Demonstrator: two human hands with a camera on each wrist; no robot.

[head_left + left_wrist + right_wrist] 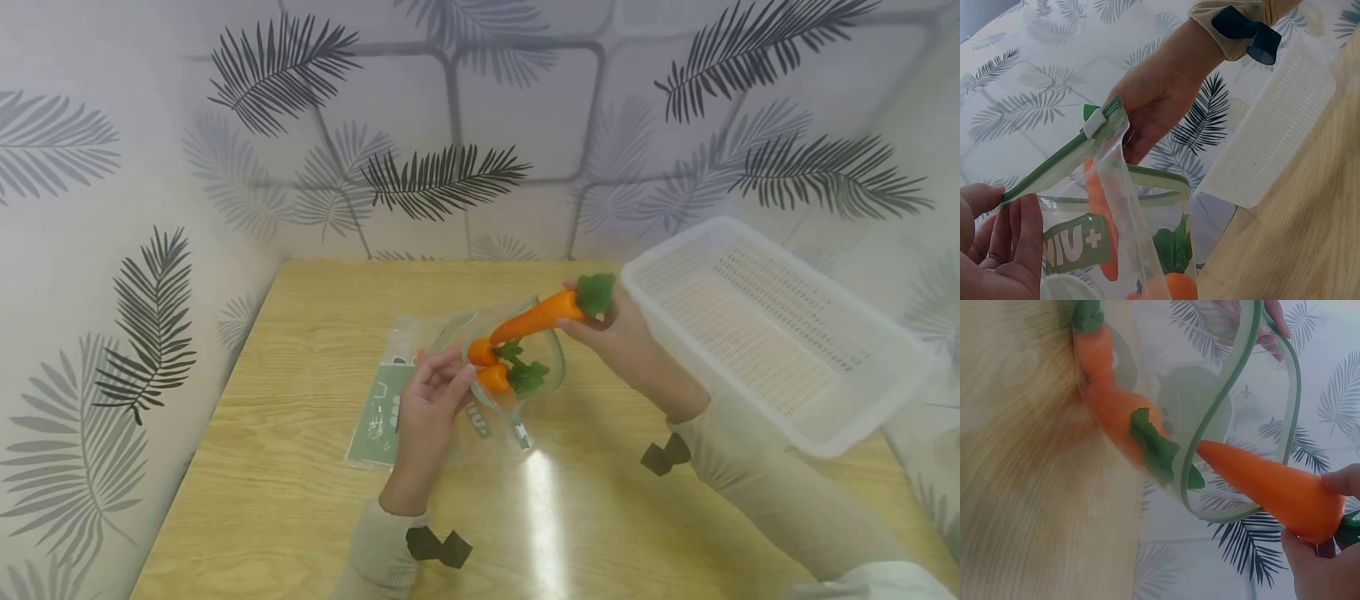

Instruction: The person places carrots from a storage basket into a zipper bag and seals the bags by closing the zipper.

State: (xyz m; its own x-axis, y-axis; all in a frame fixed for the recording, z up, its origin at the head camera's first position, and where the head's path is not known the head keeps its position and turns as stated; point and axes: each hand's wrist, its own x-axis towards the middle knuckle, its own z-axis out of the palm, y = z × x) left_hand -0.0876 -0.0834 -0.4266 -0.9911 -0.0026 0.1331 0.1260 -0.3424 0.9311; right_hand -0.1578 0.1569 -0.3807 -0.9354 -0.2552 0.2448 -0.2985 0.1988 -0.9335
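Note:
My left hand (429, 410) pinches the green zip edge (1047, 164) of a clear zip bag (1079, 245), thumb on one side and fingers on the other. The bag's mouth gapes toward the right, with a white slider (1094, 124) on its zip. Inside lie two orange carrots (493, 379) with green leafy tops. My right hand (628, 350) grips another carrot (534, 320) at its thick, leafy end. That carrot slants down to the left, its narrow tip within the bag's mouth in the right wrist view.
A white perforated plastic basket (813, 292) stands at the table's right side, beside my right forearm. Flat clear packaging with a green printed panel (372, 429) lies left of the bag. The wooden table (285, 500) meets a leaf-patterned wall covering (525, 217) at the back.

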